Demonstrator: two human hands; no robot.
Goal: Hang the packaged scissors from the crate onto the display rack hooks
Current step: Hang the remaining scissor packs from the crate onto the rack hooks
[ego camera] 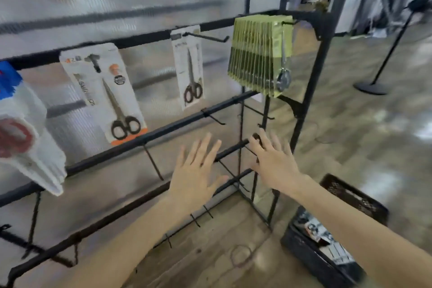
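A black display rack (163, 130) with bars and hooks fills the view. On its top bar hang an orange-trimmed scissors pack (105, 93), a white scissors pack (190, 68) and a thick row of green packs (259, 54). White packs with red scissors (25, 135) hang at the far left. My left hand (194, 175) and my right hand (273, 161) are both spread flat with straight fingers in front of the lower bars, holding nothing. A black crate (350, 196) with packaged scissors (320, 234) sits on the floor at lower right, under my right forearm.
Several bare hooks (215, 119) stick out from the middle and lower bars. A translucent ribbed wall stands behind the rack. A black stanchion post (385, 61) stands on the concrete floor to the right. Two people are far back in a doorway.
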